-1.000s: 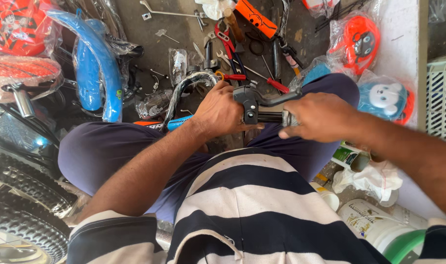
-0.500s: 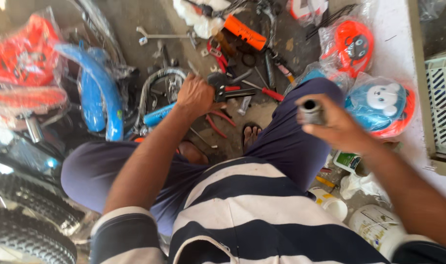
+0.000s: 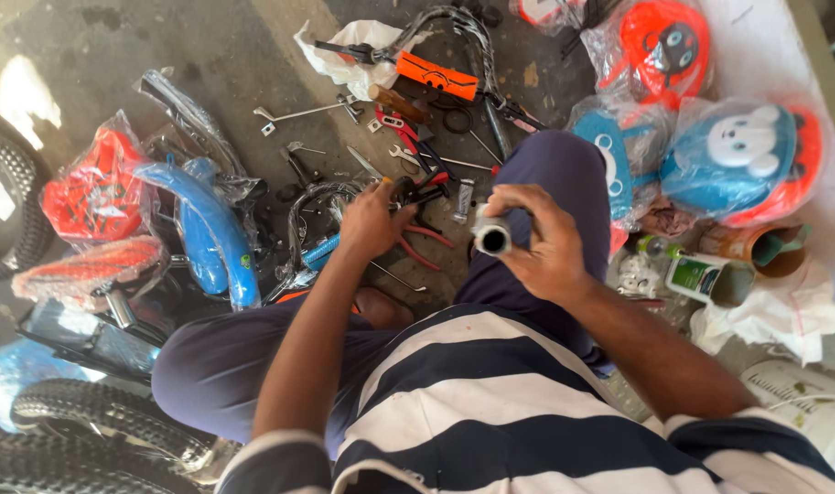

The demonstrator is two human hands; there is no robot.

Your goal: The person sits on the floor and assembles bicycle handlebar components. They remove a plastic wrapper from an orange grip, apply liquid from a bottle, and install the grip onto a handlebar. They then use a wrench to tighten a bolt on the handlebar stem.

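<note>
Right hand wrapped around short grey tube, open end facing camera, above right knee. Left hand reaching down, fingers closing on red-handled pliers among tools on floor. Blue mudguard well left.

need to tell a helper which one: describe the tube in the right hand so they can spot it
Start at the person's raised knee in dark trousers. Just in front of it the right hand grips a short tube. Unlike the flat tools on the floor, it is held up, showing a round, dark, hollow end.
</note>
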